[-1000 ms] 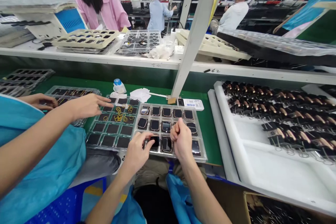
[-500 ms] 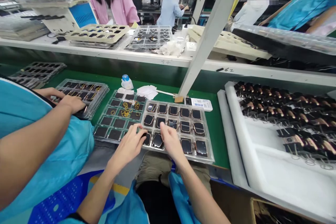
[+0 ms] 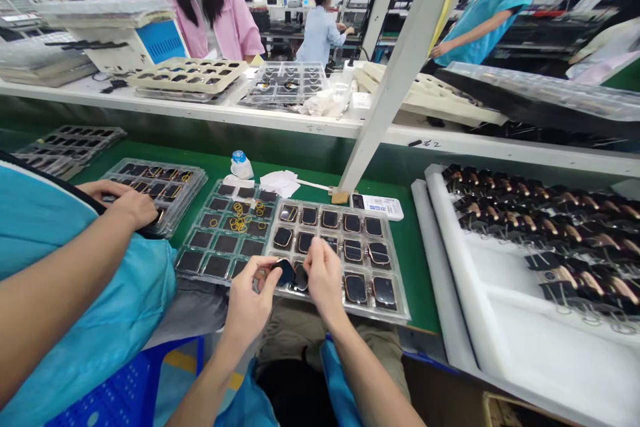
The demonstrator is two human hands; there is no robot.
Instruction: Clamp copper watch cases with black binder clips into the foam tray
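My left hand (image 3: 253, 297) pinches a smartwatch body (image 3: 285, 272) by its edge, tilted up over the near edge of a clear plastic tray (image 3: 327, 305). That tray holds rows of similar square, dark-faced watch bodies with gold-coloured rims. My right hand (image 3: 324, 277) is closed, thumb against fingers, just above the tray's middle. What it pinches, if anything, is hidden. Below its fingertips, another watch body (image 3: 300, 277) lies partly covered. To the left, a second clear tray (image 3: 197, 273) has dark square pads in its pockets, with several yellow rings (image 3: 240, 221) lying on them.
A co-worker's hand (image 3: 131, 205) rests on a stack of trays (image 3: 193, 190) at left. Behind my trays are a blue-capped bottle (image 3: 241, 165), white paper (image 3: 280, 183) and a white box (image 3: 377, 205). A slanted post (image 3: 385, 100) meets the bench. At right, a white foam box (image 3: 480, 293) holds clipped parts.
My left hand has lifted a watch body from the tray's near-left pocket and tilted it. My right hand stays over the tray, fingers now more closed. The view has shifted slightly.
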